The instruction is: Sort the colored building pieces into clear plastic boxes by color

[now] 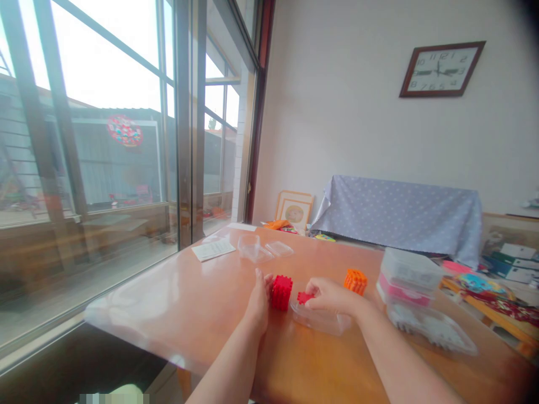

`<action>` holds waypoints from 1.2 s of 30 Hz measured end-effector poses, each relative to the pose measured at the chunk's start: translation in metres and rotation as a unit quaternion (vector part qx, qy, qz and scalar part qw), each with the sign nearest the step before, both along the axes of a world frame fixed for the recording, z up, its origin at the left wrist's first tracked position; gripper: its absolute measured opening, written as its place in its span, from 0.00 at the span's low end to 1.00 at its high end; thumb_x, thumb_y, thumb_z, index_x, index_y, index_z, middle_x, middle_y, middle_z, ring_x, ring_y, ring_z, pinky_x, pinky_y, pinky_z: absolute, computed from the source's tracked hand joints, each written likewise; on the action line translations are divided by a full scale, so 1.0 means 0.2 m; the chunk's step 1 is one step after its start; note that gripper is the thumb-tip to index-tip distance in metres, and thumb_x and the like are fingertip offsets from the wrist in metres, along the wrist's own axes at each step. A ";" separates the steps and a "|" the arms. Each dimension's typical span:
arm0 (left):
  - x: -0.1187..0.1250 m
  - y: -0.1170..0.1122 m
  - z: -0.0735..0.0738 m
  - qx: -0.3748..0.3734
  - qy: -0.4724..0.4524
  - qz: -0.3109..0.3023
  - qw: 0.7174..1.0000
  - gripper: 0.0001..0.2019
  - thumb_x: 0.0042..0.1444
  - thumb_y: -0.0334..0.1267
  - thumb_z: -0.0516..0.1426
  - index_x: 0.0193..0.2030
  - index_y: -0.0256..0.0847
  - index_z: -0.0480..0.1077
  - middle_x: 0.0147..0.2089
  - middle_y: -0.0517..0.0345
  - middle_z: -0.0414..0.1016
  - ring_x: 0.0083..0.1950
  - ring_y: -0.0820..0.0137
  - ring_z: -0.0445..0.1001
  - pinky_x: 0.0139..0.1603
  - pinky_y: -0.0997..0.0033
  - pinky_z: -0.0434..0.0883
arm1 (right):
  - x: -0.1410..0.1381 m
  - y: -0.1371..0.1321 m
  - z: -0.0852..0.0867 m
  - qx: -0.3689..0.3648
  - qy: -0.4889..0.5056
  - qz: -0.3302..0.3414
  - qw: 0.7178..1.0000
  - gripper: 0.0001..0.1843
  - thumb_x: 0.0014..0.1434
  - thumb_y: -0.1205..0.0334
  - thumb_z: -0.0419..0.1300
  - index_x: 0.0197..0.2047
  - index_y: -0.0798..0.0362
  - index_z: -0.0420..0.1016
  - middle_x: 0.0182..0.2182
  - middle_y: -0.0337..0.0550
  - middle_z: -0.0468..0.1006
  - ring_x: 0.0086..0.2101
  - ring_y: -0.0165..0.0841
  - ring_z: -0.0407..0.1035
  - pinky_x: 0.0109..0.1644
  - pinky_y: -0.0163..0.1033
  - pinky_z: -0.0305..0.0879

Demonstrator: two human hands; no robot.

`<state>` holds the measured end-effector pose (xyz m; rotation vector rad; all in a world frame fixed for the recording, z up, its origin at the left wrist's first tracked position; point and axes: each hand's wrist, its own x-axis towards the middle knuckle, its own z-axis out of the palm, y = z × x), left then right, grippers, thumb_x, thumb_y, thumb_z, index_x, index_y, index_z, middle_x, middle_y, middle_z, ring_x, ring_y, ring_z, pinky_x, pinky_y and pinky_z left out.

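My left hand stands on edge with its fingers stretched out, close against the left side of a red stack of notched plastic pieces. Whether it presses on the stack I cannot tell. Just to the right, my right hand is closed, pinching a single red notched piece between thumb and fingers. That piece is over a clear plastic container, whose contents are partly hidden by the hand. Behind my right wrist sits an orange stack of similar pieces.
Lidded plastic boxes and a clear tray of pale pieces are on the right of the wooden table. Farther back lie clear empty packaging and a paper sheet. A window borders the left side.
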<state>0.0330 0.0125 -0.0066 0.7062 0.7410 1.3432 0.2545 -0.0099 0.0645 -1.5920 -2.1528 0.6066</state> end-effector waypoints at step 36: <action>-0.01 -0.01 0.00 0.002 -0.024 -0.006 1.000 0.39 0.58 0.70 0.43 0.60 0.38 0.64 0.59 0.42 0.73 0.62 0.56 0.70 0.63 0.56 0.67 | -0.33 0.08 0.04 0.122 -0.019 0.059 0.991 0.19 0.51 0.59 0.63 0.48 0.48 0.78 0.40 0.42 0.81 0.40 0.37 0.71 0.44 0.37 0.64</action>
